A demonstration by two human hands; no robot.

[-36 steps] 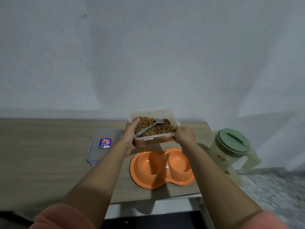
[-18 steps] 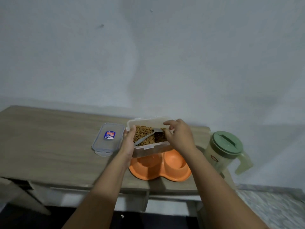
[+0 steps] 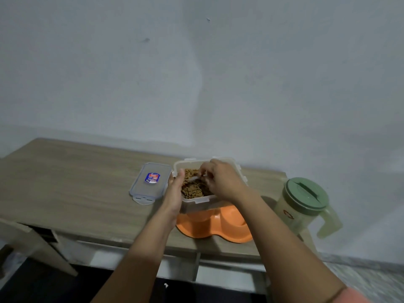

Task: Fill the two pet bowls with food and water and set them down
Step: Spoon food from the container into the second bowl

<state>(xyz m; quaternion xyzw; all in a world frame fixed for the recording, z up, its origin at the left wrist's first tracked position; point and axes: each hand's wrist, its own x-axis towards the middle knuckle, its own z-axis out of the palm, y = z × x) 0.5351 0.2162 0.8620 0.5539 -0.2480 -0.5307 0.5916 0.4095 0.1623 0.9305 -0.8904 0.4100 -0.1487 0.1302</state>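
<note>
An orange double pet bowl (image 3: 220, 228) lies near the front edge of the wooden table (image 3: 72, 182). Just above it I hold a clear plastic container (image 3: 196, 203) full of brown kibble (image 3: 192, 191). My left hand (image 3: 175, 191) grips the container's left side. My right hand (image 3: 223, 182) reaches into the container from above and pinches the handle of a pale spoon (image 3: 193, 178) that lies in the kibble. Both bowl hollows look empty where they show; the container hides the bowl's far part.
The container's clear lid (image 3: 150, 182) with a blue label lies flat on the table to the left. A pale jug with a green lid (image 3: 303, 200) stands at the table's right end. A grey wall runs behind. The floor shows below the table's front edge.
My right hand left the container's right side, moved over the kibble and took the spoon handle. The left hand keeps its grip. The camera view shifted, so the table appears lower and further left.
</note>
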